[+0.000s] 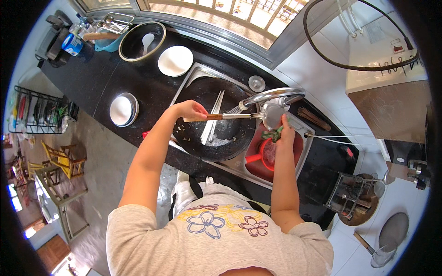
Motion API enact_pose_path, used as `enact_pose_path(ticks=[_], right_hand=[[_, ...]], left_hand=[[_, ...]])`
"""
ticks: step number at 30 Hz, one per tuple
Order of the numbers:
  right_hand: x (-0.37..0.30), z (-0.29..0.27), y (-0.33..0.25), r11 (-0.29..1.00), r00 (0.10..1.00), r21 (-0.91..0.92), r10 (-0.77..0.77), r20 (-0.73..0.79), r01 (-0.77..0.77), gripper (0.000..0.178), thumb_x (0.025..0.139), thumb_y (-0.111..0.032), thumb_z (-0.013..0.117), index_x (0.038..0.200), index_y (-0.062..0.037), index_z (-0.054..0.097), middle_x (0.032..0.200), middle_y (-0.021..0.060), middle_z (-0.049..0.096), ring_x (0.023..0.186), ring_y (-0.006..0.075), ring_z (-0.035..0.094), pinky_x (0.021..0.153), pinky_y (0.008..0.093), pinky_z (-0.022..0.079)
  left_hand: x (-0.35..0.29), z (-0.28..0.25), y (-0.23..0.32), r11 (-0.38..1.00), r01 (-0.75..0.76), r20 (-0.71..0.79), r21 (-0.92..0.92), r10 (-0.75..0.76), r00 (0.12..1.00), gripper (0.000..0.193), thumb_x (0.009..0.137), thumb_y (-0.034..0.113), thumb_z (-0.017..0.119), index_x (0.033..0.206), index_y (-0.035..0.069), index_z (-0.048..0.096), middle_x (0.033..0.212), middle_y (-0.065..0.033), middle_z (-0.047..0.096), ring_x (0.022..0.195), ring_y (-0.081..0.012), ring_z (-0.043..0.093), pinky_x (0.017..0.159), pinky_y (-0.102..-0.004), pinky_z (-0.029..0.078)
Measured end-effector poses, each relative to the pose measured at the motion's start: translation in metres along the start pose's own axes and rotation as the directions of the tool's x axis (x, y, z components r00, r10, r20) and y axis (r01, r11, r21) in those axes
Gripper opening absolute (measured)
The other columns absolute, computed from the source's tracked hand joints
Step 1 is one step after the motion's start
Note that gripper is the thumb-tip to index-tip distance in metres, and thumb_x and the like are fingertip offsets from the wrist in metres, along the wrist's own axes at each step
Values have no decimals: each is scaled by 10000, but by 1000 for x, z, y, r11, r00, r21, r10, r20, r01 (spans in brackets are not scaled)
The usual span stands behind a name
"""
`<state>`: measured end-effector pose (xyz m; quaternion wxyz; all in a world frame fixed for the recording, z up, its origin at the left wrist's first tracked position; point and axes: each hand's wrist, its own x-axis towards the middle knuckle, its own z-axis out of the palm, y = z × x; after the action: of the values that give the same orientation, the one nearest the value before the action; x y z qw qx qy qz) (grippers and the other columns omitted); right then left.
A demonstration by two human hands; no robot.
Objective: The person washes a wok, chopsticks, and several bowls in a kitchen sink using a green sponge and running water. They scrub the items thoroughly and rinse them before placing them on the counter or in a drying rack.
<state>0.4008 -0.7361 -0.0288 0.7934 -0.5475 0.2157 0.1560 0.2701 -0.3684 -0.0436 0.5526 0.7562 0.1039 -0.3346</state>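
Observation:
Over the sink I hold a metal ladle [239, 116] level, its round head to the right. My left hand [191, 110] is closed round the end of its wooden handle. At the ladle's head, my right hand [287, 132] grips the edge, with a crumpled green scrubbing pad [272, 135] under the fingers. Below the handle, a large black wok [193, 133] fills the left basin, with several white chopsticks [214, 115] and some suds inside. A red water scoop [267, 155] sits in the right basin [298, 158], below my right hand. The chrome faucet [271, 94] arches just behind the ladle.
Stacked white bowls [121, 110] stand on the black counter [152, 99] at left. Farther back are a white plate [175, 61] and a dark basin [128, 49] with a white spoon. A metal lid [256, 83] lies behind the sink; a wire rack [343, 195] stands right.

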Motion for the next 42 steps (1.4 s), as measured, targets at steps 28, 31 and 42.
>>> enact_pose_path(ticks=[28,31,42], right_hand=[[0,88,149,640,830,-569,-537,149,516,468,841,-141,474,1285,-13,401,1087,156,416,991,304,470,894,375,377],[-12,101,144,264,556,-514,-601,574,816,630,785,-51,561,1380,-73,356,1120,191,392,1028,390,431,957,417,335],[5,118,146,-292,555,-764,-547,627,576,390,797,-295,588,1145,-120,565,1140,129,472,1100,275,428,938,472,317]], left_hand=[[-40,111,-7,331,290,256,-898,-144,956,404,956,486,380,886,95,457,657,6,400,479,-35,305,372,-146,238],[-44,121,7,98,391,382,-915,-100,919,425,964,480,353,870,78,453,644,0,383,441,-26,282,318,-140,223],[-68,131,17,-106,414,417,-904,-6,909,421,962,452,394,799,65,427,598,20,328,421,-6,271,297,-123,223]])
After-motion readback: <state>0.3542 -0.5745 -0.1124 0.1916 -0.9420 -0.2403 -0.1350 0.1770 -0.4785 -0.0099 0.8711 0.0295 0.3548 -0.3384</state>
